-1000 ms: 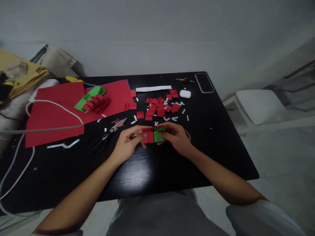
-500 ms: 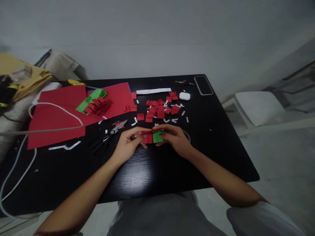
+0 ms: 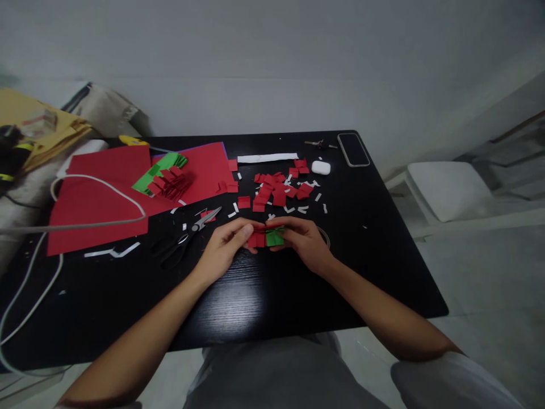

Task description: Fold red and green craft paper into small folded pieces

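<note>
While the left hand (image 3: pixel 222 244) pinches the red side of a folded red-and-green paper piece (image 3: pixel 272 238), the right hand (image 3: pixel 307 243) grips its green side, the piece lying between them over a black table (image 3: pixel 323 301), with red paper scraps (image 3: pixel 279 196) just beyond and scissors (image 3: pixel 196 227) near the left hand

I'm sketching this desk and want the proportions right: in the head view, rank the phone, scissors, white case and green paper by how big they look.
1. Scissors
2. Phone
3. White case and green paper: not ranked; they look alike, and the right hand partly covers the paper.
</note>
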A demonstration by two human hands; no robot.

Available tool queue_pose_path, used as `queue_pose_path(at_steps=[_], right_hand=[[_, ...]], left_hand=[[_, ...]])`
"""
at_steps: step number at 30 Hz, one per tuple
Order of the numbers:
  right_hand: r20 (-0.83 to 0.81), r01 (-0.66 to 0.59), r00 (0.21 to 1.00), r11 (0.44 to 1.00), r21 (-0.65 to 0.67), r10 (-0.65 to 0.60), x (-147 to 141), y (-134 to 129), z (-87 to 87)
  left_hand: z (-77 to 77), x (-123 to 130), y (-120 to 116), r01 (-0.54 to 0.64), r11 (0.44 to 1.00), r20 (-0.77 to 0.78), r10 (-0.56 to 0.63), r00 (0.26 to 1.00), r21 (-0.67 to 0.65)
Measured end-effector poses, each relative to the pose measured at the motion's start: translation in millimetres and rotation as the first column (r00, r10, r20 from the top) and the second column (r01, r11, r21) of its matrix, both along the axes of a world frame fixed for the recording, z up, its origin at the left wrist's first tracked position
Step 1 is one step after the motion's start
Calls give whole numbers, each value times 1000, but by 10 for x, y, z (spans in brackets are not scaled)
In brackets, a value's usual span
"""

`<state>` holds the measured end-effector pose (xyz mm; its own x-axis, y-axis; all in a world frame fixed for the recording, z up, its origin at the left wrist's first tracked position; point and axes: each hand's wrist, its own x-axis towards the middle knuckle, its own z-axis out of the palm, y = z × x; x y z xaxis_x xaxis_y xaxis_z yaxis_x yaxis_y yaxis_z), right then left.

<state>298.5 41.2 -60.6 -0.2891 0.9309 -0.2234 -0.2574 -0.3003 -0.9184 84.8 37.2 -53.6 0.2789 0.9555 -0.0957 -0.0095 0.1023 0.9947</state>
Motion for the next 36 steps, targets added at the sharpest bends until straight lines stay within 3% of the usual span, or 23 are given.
queue_pose_path(at_steps=[8,17,24,36], right_hand=[[-164,-85,983,996,1,84,33,37,-36],[-13,-41,999,999,-21,41,17,11,-81],[112,1,994,996,92,-11,32,23,-90],[57,21,998,1000,0,-21,18,30,-90]], left_hand=[[65,14,8,-32,999,-56,32,998,7],[-36,35,1,-27,999,28,26,999,38],[-94,23,16,-27,999,74,28,997,-23],[-108,40,39,-116,991,74,121,990,-69]])
